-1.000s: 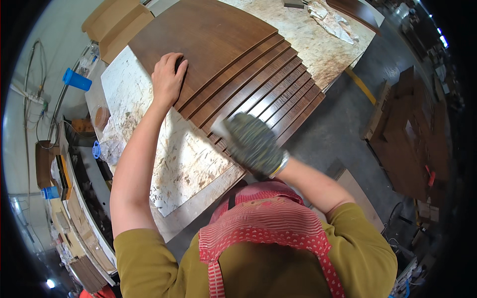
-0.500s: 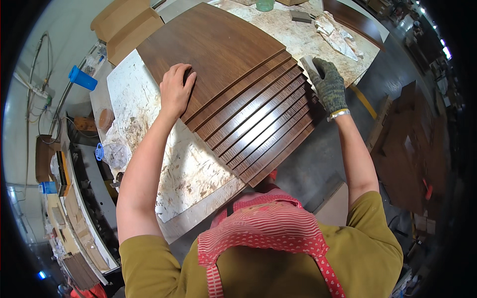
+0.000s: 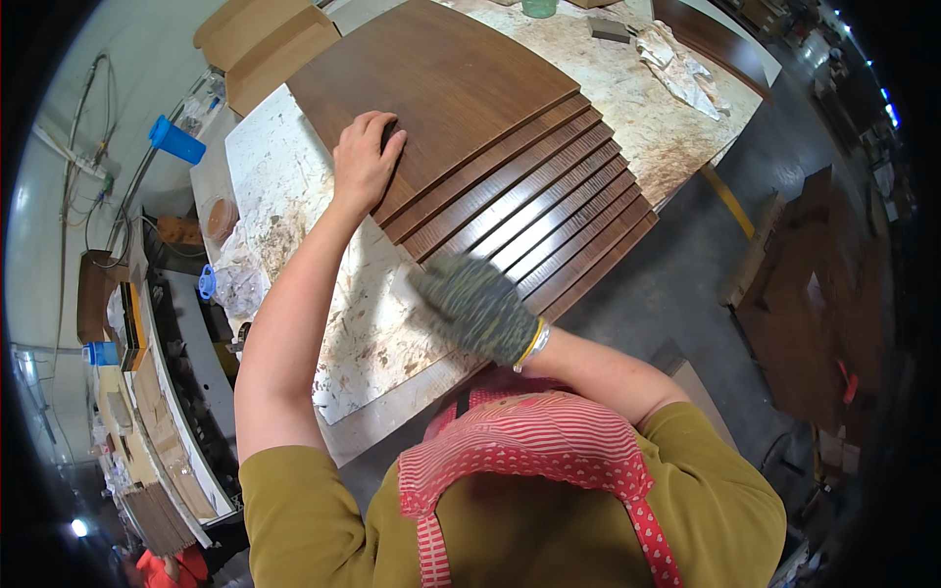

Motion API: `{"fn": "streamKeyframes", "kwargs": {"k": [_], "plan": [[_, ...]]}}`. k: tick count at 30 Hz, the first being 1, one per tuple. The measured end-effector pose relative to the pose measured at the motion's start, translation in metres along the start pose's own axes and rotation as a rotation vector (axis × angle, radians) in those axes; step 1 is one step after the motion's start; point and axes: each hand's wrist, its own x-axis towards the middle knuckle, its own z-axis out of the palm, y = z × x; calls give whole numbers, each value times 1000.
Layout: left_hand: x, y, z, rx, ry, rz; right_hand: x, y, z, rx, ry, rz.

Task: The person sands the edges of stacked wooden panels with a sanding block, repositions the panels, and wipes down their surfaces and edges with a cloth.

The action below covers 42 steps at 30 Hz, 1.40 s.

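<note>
A fanned stack of dark brown wooden boards [image 3: 441, 73] lies on the worktable, their stepped edges overlapping toward me. My bare left hand [image 3: 368, 162] rests on the left edge of the top board, its fingers lying over the surface and the thumb apart. My right hand [image 3: 475, 304], in a dark grey-green knit glove, is at the left front edges of the stack and smeared by motion. A pale flat block [image 3: 406, 278] shows faintly at its fingertips, mostly hidden by the glove.
The worktable [image 3: 368, 333] has a stained white top. At its far side lie a crumpled cloth [image 3: 676, 69] and a grey block [image 3: 610, 31]. An opened cardboard box [image 3: 265, 49] and a blue cup [image 3: 177, 140] stand left. Brown panels [image 3: 814, 294] stand right.
My right hand has swept from the right edges of the stack across to its left front edges, carrying the pale block. My left hand stays on the top board.
</note>
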Motion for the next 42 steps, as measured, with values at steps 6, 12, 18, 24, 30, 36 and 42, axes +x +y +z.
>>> {"fn": "streamKeyframes", "kwargs": {"k": [6, 12, 18, 24, 30, 36, 42], "plan": [[-9, -37, -18, 62, 12, 93, 3, 66, -72, -231, 9, 115], [-9, -36, -12, 134, -210, -35, 14, 180, -132, -411, 276, 551], [-12, -39, -11, 145, -205, -56, 23, 112, -66, -420, 132, 282], [-6, -38, -9, 128, -254, -40, 23, 3, 3, 42, -15, -67], [-18, -44, -16, 160, -267, -69, 44, 101, -95, -21, 257, 573], [-9, -39, -12, 147, -270, -47, 43, 199, -119, -422, 276, 469], [-8, -45, -10, 151, -254, -49, 54, 83, -39, -346, 226, 112]]}}
